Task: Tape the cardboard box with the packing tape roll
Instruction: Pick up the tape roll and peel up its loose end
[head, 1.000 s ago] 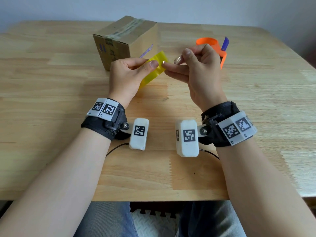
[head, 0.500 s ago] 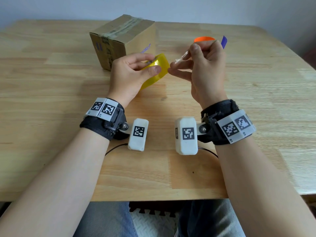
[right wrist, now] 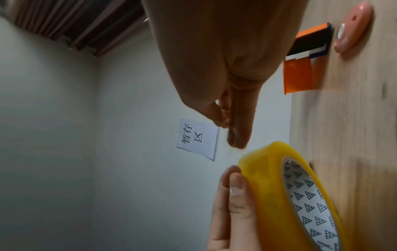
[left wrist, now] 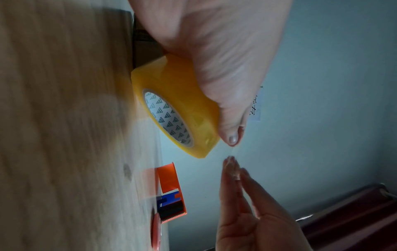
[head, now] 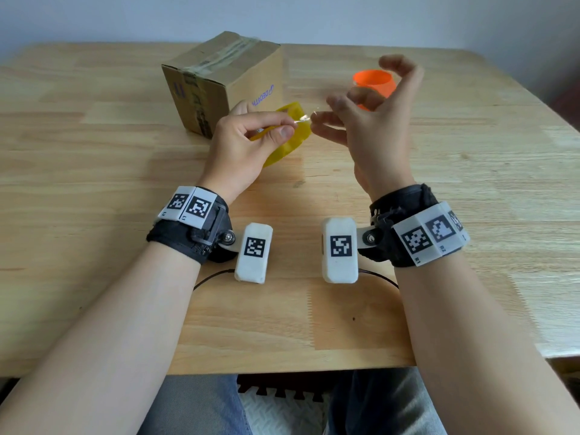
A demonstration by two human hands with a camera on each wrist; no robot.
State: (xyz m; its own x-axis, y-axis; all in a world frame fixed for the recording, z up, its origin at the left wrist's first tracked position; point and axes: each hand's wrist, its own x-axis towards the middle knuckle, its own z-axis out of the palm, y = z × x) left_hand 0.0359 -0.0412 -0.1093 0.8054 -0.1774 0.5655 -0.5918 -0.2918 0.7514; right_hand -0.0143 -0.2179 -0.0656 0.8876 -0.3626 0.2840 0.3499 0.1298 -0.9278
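My left hand (head: 241, 146) holds the yellow tape roll (head: 290, 142) just past my thumb; my right hand (head: 373, 120) is open beside it. The cardboard box (head: 219, 80) sits behind my left hand. Only my wrist views show a pink round thing (right wrist: 352, 27) by the orange tape cutter (right wrist: 305, 62).

Wooden table (head: 125, 189) with cardboard box (head: 226, 80), orange tape dispenser (head: 373, 83).

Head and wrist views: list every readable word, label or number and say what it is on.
"暂存区": white paper sign on the wall.
"R1", "R2": right wrist band.
"L1": left wrist band; a second mark is too small to read.
Cardboard box: purple print, partly hidden, unreadable.
Tape roll core: triangles only, no words.
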